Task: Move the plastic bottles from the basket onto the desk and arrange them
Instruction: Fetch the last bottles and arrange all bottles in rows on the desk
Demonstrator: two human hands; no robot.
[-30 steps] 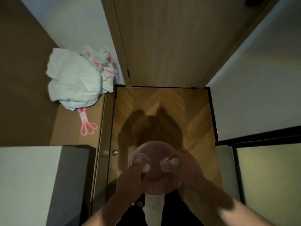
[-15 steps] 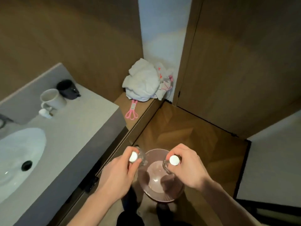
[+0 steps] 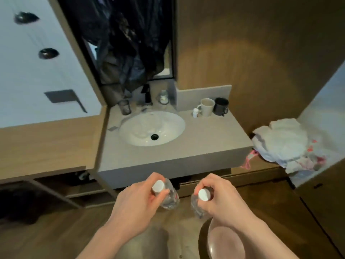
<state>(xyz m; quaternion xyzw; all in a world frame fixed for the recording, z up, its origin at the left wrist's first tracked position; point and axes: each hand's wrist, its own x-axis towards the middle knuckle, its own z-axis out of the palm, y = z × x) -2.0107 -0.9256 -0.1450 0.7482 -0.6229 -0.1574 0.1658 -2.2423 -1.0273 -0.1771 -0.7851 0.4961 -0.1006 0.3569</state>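
Note:
My left hand (image 3: 139, 200) grips a clear plastic bottle (image 3: 169, 196) by its neck, under the white cap. My right hand (image 3: 221, 200) holds a second clear bottle (image 3: 197, 208) the same way. Both bottles hang upright in the air above the wooden floor, in front of the grey counter (image 3: 205, 139). The pink round basket (image 3: 225, 243) stands on the floor at the lower right, under my right forearm; the part of its inside that shows holds nothing. Another small bottle (image 3: 163, 97) stands on the counter behind the sink.
A white sink (image 3: 151, 128) is set in the counter. A white mug (image 3: 206, 107), a black mug (image 3: 221, 106), a tiny white bottle (image 3: 195, 112) and a glass (image 3: 124, 107) stand on it. White bags (image 3: 283, 143) lie on the low shelf at right.
The view has swung left from the door and floor to the sink counter. Both hands have lifted the two bottles out of the basket, which now sits lower right.

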